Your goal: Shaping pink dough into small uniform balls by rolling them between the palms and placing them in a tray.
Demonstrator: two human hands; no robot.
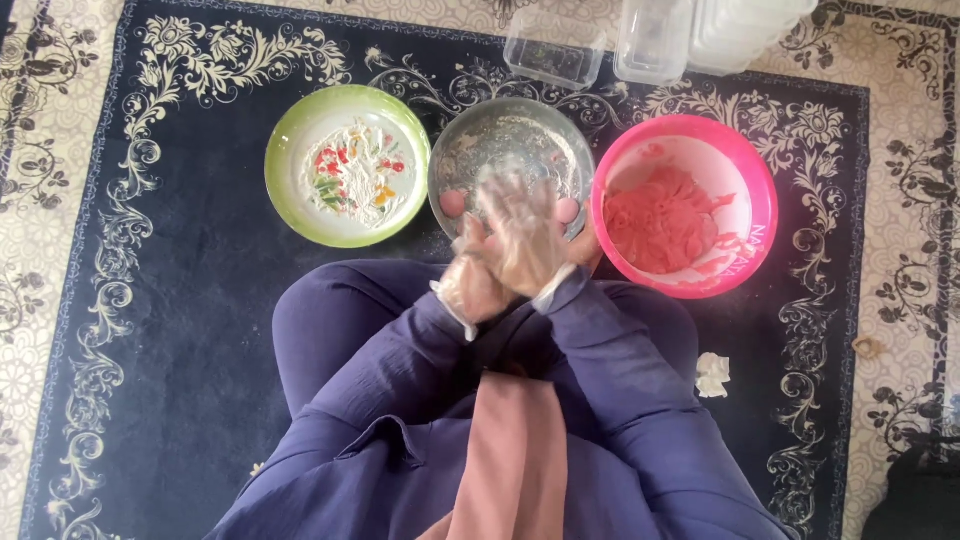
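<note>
On the dark rug (180, 300), the pink bowl (745, 165) of pink dough sits nearest its right edge. The glass bowl (500, 135) holds two pink balls. Left hand (470, 285) and right hand (525, 235) press together, gloved fingers blurred; whether they enclose anything I cannot tell. Loose gloves could slip. The green bowl (290, 150) crowds left.
</note>
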